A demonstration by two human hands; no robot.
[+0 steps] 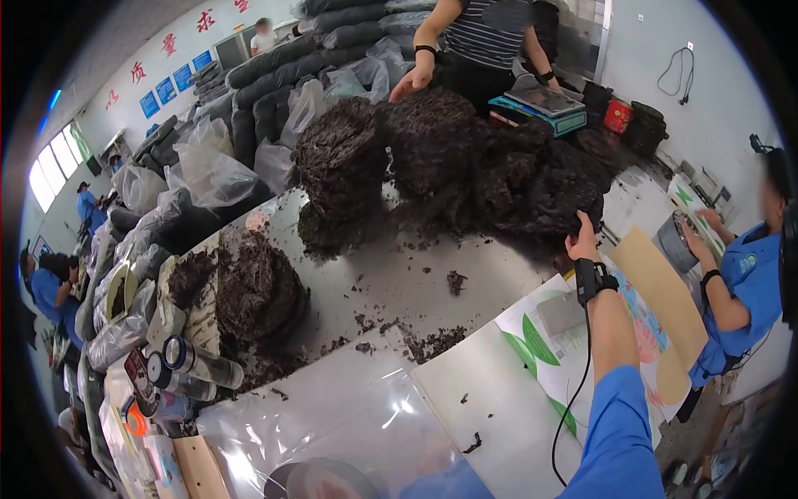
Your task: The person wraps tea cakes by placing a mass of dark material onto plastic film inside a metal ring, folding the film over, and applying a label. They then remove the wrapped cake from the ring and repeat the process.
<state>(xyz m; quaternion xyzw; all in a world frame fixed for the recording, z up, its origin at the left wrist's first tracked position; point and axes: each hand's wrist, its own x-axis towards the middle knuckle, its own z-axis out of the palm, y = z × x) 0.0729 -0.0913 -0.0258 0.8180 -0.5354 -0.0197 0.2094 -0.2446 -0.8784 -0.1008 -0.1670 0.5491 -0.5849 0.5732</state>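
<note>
A row of dark brown, crumbly, layered clumps that look like dried seaweed (540, 187) lies across the far side of the metal table (366, 295). At the row's right end, my right hand (584, 241) grips the edge of a clump, its fingertips partly hidden against the dark material. A black device with a cable is strapped to that wrist. My left hand is out of view. To the left, a separate round stack of the same dark material (259, 287) sits on the table. Loose crumbs are scattered between the stacks.
Across the table, another person's hand (413, 83) touches the clumps. A co-worker in blue (744, 266) holds a metal cup at right. Clear bottles (204, 363) stand at left, with plastic sheeting (332, 416) and printed cardboard (532, 349) in front. Full bags (332, 41) are piled behind.
</note>
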